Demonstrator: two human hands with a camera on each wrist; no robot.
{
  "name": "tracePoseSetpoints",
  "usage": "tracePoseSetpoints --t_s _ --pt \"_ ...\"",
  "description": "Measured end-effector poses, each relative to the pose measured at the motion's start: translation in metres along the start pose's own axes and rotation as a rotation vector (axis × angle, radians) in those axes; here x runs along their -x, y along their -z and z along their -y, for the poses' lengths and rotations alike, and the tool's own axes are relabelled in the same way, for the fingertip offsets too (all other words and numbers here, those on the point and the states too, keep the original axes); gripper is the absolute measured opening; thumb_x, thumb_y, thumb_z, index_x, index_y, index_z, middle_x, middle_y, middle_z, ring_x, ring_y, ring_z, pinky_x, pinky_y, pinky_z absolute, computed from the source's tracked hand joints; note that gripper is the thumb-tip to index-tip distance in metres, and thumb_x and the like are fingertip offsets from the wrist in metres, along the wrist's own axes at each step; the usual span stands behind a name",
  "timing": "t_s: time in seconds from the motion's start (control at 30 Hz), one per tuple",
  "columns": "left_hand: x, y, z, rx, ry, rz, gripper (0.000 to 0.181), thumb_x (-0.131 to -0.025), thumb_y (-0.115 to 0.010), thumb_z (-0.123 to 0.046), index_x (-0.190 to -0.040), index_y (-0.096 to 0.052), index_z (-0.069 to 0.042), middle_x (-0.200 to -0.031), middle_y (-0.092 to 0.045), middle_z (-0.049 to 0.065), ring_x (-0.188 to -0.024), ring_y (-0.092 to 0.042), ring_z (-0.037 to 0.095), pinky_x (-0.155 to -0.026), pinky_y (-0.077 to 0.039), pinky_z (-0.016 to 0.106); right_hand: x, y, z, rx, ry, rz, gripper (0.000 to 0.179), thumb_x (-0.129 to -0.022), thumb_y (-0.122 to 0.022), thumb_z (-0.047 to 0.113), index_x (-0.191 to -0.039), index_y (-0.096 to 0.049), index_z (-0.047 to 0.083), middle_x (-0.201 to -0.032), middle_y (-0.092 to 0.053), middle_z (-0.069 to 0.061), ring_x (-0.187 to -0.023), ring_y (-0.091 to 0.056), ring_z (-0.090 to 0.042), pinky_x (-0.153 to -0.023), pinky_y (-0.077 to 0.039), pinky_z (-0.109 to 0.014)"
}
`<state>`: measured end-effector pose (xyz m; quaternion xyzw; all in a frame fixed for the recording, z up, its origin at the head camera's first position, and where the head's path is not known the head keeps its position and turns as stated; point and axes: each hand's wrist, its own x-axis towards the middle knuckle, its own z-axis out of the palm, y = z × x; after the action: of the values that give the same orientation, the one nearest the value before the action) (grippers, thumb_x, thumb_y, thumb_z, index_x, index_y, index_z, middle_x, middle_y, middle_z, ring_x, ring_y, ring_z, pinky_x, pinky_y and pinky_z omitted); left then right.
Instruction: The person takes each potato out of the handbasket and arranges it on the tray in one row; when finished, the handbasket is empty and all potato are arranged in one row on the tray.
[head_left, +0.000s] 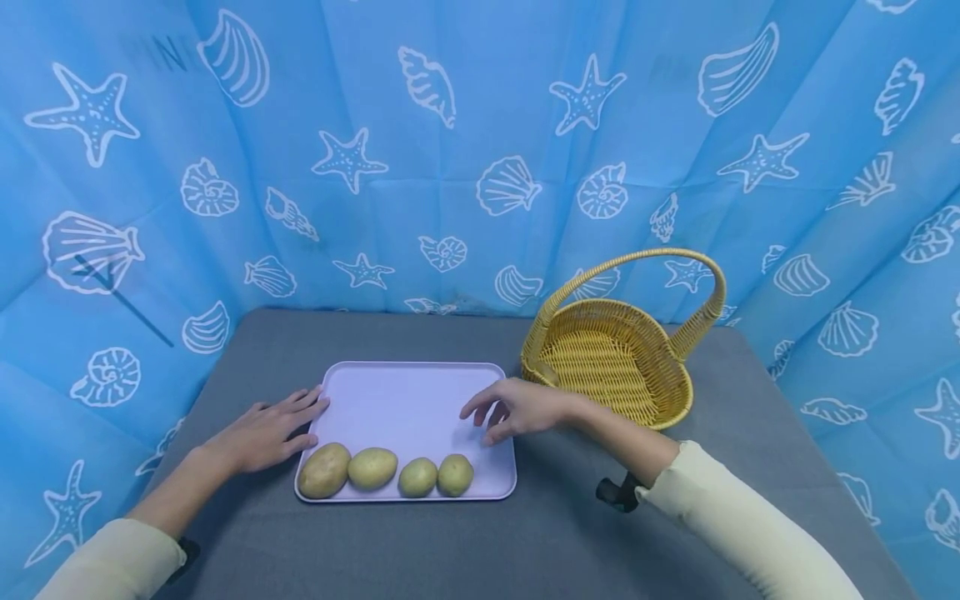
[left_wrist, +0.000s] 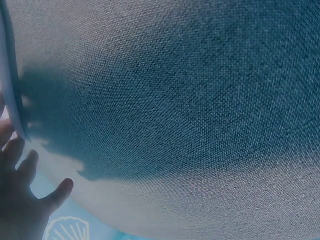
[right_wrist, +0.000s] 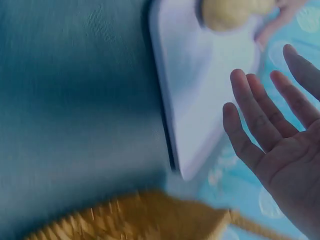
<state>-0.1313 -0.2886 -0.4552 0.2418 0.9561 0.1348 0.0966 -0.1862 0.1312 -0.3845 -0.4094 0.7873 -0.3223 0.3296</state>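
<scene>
Along the near edge of a pale lilac tray (head_left: 405, 400) lies a row of potatoes. At its left end is a large brown potato (head_left: 325, 471), beside a smaller oval potato (head_left: 372, 468). Two rounder ones follow, a potato (head_left: 417, 477) and another potato (head_left: 455, 475) at the right end. My left hand (head_left: 277, 429) has its fingers spread, fingertips at the tray's left rim. Over the tray's right part hovers my right hand (head_left: 521, 408), fingers loosely bent and nothing between them. In the right wrist view its palm (right_wrist: 295, 155) shows bare.
A yellow wicker basket (head_left: 600, 367) with a tall arched handle stands on the grey tablecloth (head_left: 420, 550), behind and right of the tray, close to my right wrist. A blue curtain (head_left: 465, 125) printed with shells and starfish hangs behind the table.
</scene>
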Motion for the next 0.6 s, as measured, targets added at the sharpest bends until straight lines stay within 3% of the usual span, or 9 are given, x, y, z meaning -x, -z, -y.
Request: tracePoseSetpoints --t_s 0.2,0.43,0.6 --pt "0.000 0.000 -0.001 0.002 -0.006 -0.001 0.062 -0.100 -0.057 -0.041 -0.149 -0.044 -0.006 -0.154 -0.037 0.025 -0.140 -0.032 0.050 -0.099 -0.025 0.079 0.036 0.042 -0.001 0.006 -0.030 -0.070 0.043 -0.088 -0.075 0.009 -0.127 -0.062 -0.005 -0.111 -0.069 -0.013 -0.105 -0.067 -0.034 -0.085 -0.057 -0.029" --pt "-0.001 0.000 -0.001 0.004 0.007 0.014 0.064 -0.100 -0.055 -0.042 -0.151 -0.041 -0.006 -0.155 -0.035 0.024 -0.142 -0.030 0.049 -0.101 -0.023 0.079 0.073 0.086 -0.016 0.025 -0.105 -0.029 0.041 -0.091 -0.071 0.006 -0.127 -0.059 -0.011 -0.122 -0.065 -0.024 -0.115 -0.063 -0.040 -0.096 -0.053 -0.038" --pt "-0.001 0.003 -0.004 0.000 0.025 0.028 0.065 -0.100 -0.055 -0.044 -0.151 -0.041 -0.006 -0.156 -0.035 0.022 -0.143 -0.029 0.048 -0.102 -0.023 0.078 0.082 0.101 -0.036 0.081 -0.124 -0.086 0.050 -0.093 -0.070 0.013 -0.133 -0.053 -0.012 -0.130 -0.060 -0.027 -0.124 -0.056 -0.043 -0.105 -0.044 -0.053"
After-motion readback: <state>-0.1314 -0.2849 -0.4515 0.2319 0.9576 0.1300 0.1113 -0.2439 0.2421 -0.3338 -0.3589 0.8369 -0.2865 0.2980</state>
